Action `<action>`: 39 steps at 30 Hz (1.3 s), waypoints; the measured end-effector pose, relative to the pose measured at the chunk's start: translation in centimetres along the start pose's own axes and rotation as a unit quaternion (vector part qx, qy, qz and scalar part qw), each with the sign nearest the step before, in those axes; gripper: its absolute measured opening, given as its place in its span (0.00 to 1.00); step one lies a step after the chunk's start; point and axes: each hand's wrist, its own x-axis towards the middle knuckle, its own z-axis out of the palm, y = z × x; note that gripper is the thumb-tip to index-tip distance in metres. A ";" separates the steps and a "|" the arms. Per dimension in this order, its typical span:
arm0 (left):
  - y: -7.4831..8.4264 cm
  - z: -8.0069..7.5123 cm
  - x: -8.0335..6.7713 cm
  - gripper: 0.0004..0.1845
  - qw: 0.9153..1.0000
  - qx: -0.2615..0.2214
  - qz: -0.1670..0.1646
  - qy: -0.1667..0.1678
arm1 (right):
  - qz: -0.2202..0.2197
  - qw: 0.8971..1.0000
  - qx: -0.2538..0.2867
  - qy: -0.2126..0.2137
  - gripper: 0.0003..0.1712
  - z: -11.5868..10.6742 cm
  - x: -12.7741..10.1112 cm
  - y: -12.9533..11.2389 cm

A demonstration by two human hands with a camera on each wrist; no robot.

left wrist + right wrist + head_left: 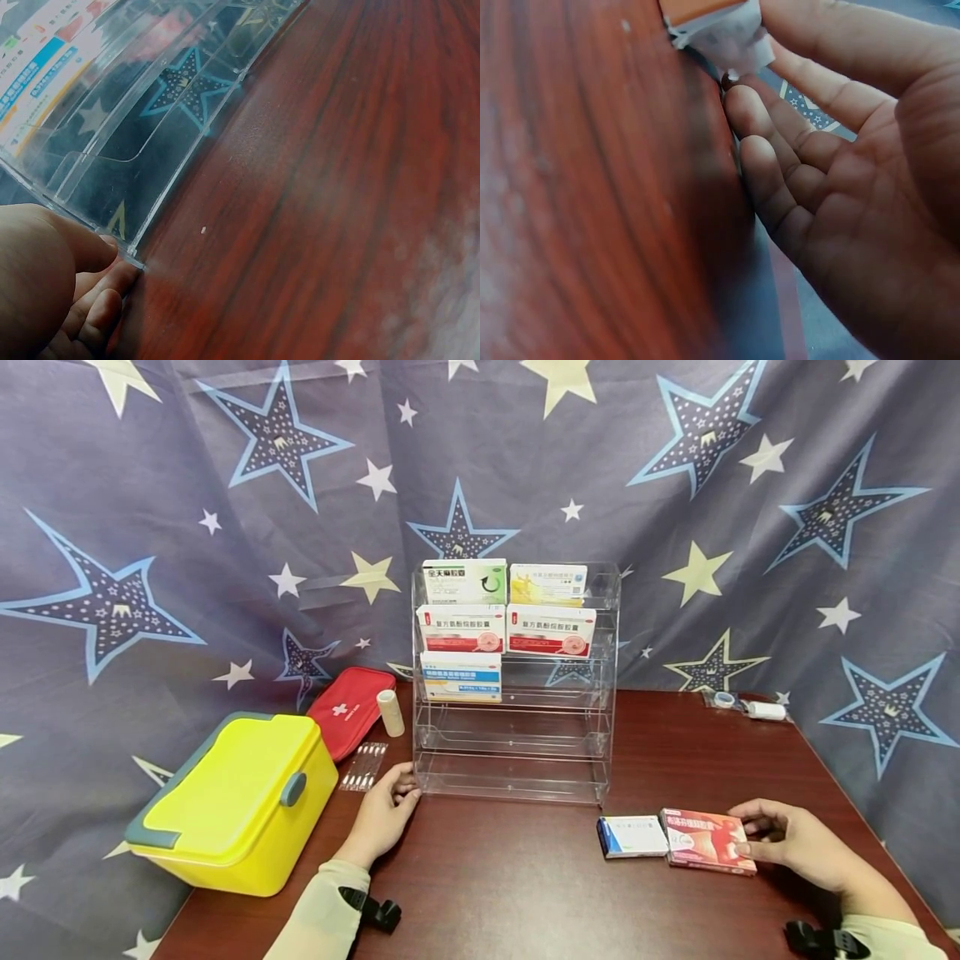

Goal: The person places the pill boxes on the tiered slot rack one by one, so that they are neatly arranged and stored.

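Observation:
A clear tiered display rack [517, 777] stands mid-table with several medicine boxes on its upper tiers. My left hand [384, 814] is at its lower left corner; in the left wrist view the thumb and fingers [101, 300] pinch the rack's edge [139, 259]. On the right, my right hand [798, 843] holds the right end of a red-orange medicine box [705, 842], thumb in front and fingers behind. The box lies on the table against a blue-and-white medicine box [633, 837]. In the right wrist view only an orange and white end of the held box [720, 37] shows.
A yellow lidded case [232, 793] stands at the left. Behind it lie a red first-aid pouch [348, 710], an upright beige roll [390, 713] and a clear packet of swabs [363, 767]. Small wrapped rolls [765, 710] sit at the back right, before a star-patterned curtain [480, 443].

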 end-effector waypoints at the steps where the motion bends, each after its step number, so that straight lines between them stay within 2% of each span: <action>1: 0.0 0.0 0.0 0.23 1.000 0.000 0.000 0.000 | -0.001 1.000 0.002 -0.001 0.22 0.0 0.0 0.0; 4: 0.0 0.0 0.0 0.22 1.000 0.001 0.002 0.003 | 0.015 1.000 0.024 0.001 0.22 -0.2 -0.2 -0.1; 9: 0.0 0.0 0.0 0.22 1.000 0.003 0.004 0.005 | 0.033 0.998 0.046 0.029 0.20 -0.5 -0.5 -0.2; 12: 0.1 0.0 0.0 0.22 1.000 0.002 0.003 0.005 | 0.037 0.998 0.036 0.048 0.18 -0.7 -0.5 -0.4; 21: 0.0 0.0 0.0 0.22 1.000 0.001 0.006 0.004 | 0.047 0.997 0.005 0.064 0.14 -1.0 -0.5 -0.3; 39: -0.3 0.0 0.0 0.22 1.000 0.006 0.005 0.007 | 0.055 0.994 0.002 0.099 0.12 -1.1 -0.7 -0.9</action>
